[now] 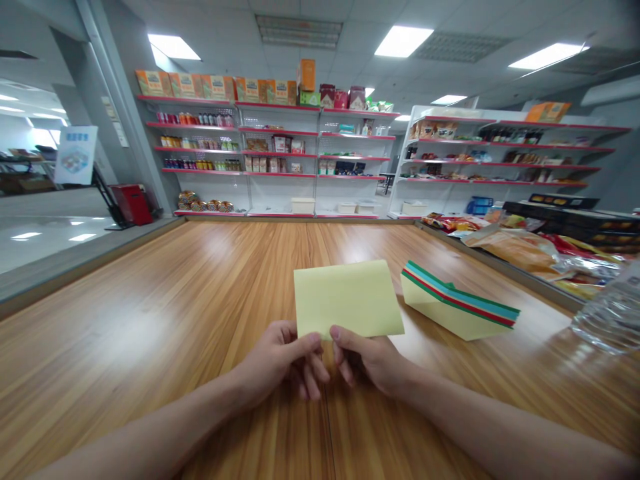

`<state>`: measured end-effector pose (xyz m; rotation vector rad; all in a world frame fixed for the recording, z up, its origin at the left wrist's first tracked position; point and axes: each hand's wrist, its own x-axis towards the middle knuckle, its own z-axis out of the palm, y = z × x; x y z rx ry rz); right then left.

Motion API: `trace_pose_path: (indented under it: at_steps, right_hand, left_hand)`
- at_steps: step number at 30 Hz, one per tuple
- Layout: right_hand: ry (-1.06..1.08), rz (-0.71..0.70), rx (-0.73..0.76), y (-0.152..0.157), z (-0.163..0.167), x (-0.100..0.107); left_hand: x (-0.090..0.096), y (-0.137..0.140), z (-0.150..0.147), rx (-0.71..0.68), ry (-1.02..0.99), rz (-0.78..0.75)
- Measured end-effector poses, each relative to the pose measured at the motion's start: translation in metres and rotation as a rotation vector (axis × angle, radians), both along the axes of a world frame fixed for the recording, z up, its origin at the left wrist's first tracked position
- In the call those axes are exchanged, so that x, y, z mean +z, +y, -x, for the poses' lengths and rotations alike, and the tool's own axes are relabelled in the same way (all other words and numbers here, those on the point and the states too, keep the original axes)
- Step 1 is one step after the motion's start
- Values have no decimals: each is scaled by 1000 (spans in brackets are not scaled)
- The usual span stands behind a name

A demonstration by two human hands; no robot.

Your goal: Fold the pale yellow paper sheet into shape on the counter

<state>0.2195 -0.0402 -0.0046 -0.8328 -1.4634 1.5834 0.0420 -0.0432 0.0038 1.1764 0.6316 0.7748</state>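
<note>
A pale yellow sheet of paper [349, 298], apparently folded over along its top, is held up in front of me above the wooden table. My left hand [286, 360] pinches its lower left edge, thumb on the near face and fingers curled behind and below. Close beside it, my right hand [370, 360] grips the bottom edge the same way, the two thumbs almost meeting. To the right of the sheet stands a folded paper boat [453, 303], yellow with green, red, white and blue stripes along its upper rim.
The wooden table [200, 287] stretches ahead to a raised dark edge. At the right lie a clear plastic bottle [613, 313], several snack bags [520, 250] and dark boxes [575, 223]. Store shelves [280, 153] with goods line the back, and a sign [76, 157] stands at the left.
</note>
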Motion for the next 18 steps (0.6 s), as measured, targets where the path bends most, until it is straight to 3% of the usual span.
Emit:
trace_pose_path:
  at_steps: [4,8,12,18]
  right_hand:
    - [83,119,56,-1,1,1]
    - [82,136,151,-7,4,-2]
    - [99,122,171,-9,6,-5]
    - [50,67,221,-9,7,-4]
  left_hand:
    - [-1,-1,1,-141,5,82]
    - [0,-6,-2,-103,-59,51]
    - [1,-10,-2,-14,20,-32]
    - [2,-12,-1,-88,95,-98]
